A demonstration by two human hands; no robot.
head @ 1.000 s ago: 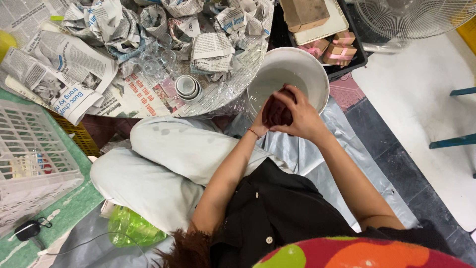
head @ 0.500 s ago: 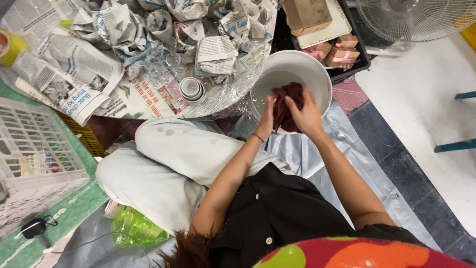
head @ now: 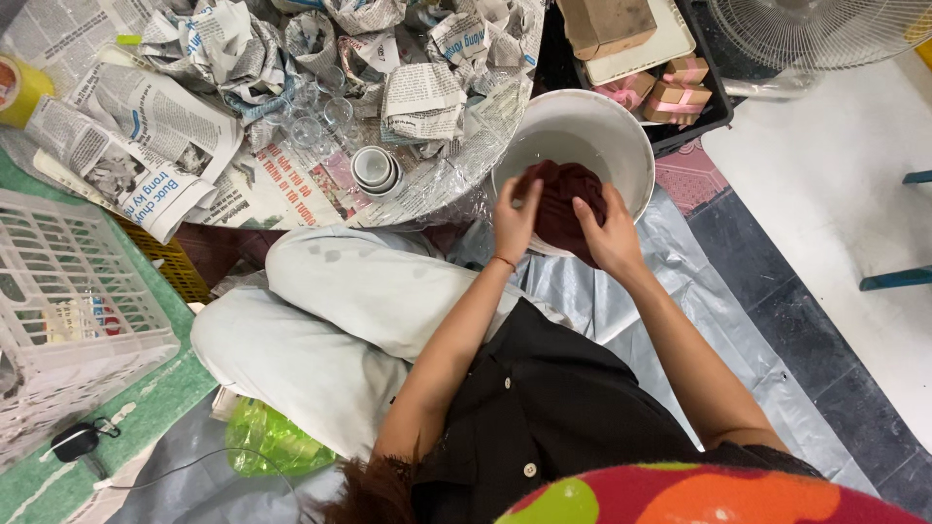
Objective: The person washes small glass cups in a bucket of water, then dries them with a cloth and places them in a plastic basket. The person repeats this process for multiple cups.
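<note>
Both my hands hold a dark red cloth (head: 565, 199) over a round white bucket (head: 621, 136) on the floor in front of me. My left hand (head: 512, 221) grips the cloth's left side, fingers curled over its top. Gripping the right side is my right hand (head: 610, 236). The bunched cloth sits against the bucket's near rim, and part of it is hidden behind my fingers. My knees in pale trousers (head: 369, 291) are folded to the left of the bucket.
A low round table (head: 456, 175) under clear plastic carries crumpled newspaper (head: 427, 97), small glasses (head: 325, 121) and stacked white cups (head: 374, 170). A white plastic crate (head: 68, 301) stands at left. Gift boxes in a black tray (head: 680, 87) and a fan (head: 815, 34) lie beyond.
My hands have shifted with the cloth from the bucket's near edge further over its opening, and the cloth now shows more between them.
</note>
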